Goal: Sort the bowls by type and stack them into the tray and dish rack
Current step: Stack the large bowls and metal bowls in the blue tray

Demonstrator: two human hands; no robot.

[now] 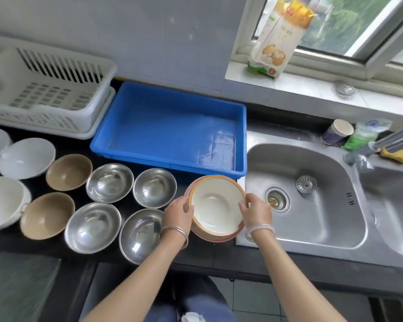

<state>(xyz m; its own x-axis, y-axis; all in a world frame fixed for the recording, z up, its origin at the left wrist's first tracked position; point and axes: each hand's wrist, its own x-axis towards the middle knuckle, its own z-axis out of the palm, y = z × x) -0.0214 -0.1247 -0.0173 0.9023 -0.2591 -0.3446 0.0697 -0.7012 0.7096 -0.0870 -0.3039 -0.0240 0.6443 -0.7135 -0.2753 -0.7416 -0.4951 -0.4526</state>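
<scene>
— While both grip, what's held?
— My left hand [177, 211] and right hand [256, 211] clasp the stacked cream bowls [215, 209], lower centre. I'd lift level, then lower into the blue tray [172, 126], centre, beyond.

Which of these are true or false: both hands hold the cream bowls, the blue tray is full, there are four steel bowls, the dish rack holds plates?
1. Both hands hold the cream bowls. True: the left hand and right hand grip the orange-rimmed bowl stack.
2. The blue tray is full. False: it is empty.
3. Four steel bowls sit on the counter. True.
4. The dish rack holds plates. False: nothing is in it.
</scene>
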